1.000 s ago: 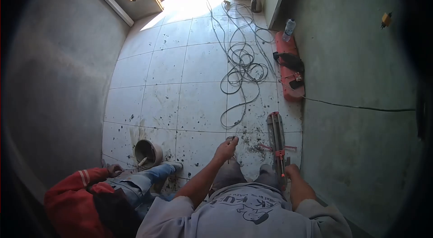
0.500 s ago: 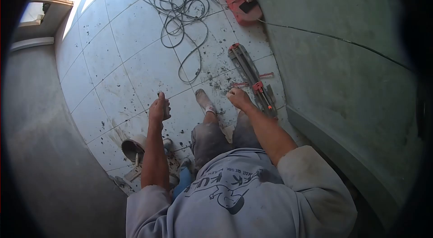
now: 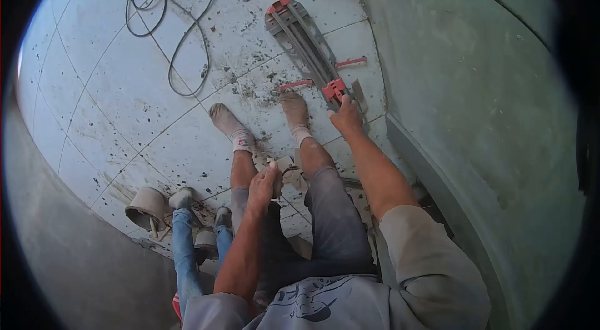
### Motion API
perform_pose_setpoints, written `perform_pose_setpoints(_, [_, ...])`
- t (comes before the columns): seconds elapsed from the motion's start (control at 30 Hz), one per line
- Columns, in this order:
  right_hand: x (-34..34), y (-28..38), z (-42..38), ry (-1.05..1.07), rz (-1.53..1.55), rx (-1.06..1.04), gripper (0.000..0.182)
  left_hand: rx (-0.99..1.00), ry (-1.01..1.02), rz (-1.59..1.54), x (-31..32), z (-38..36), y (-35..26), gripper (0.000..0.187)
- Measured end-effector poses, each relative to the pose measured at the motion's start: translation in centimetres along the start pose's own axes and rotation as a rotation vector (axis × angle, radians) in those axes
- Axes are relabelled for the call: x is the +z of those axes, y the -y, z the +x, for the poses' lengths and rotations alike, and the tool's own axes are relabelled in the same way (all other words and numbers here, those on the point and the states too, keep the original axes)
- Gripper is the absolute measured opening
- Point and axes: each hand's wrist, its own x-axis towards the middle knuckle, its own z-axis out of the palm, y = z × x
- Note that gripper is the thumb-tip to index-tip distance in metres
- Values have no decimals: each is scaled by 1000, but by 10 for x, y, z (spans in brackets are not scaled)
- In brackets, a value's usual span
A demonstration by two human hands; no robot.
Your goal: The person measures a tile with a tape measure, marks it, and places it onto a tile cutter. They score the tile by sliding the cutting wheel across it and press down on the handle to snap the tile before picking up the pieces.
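A red and grey tile cutter lies on the tiled floor beside the wall. My right hand is closed at the lower end of its red carriage, covering the handle there. My left hand is closed in front of my left leg, thumb up, around a small greyish-brown object; I cannot tell what it is. Broken tile pieces lie on the floor between my legs. My socked feet rest just short of the cutter, one at its red side arm.
A loose coil of dark cable lies at upper left. Rubble is scattered over the floor tiles. A dirty bucket lies tipped by the left wall, near another person's jeans-clad legs. The green-grey wall bounds the right side.
My right hand has moved from beside the tile cutter onto its handle. My left hand has come inward toward my legs. The view has tilted down, and both my feet now show.
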Motion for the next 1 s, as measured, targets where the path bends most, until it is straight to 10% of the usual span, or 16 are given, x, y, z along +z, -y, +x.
perform_pose_setpoints(0.47, [102,18,157,-373,-200,-26,100,-24,-140,129,-9,119,23,51])
perform_pose_setpoints(0.87, [6,-1,140,-37,-121,-261,67,-15,-21,-232,-33,88,8,48])
perform_pose_setpoints(1.0, [-85,37,92,423,15,-306,72,54,-102,-424,-43,50,-4,45])
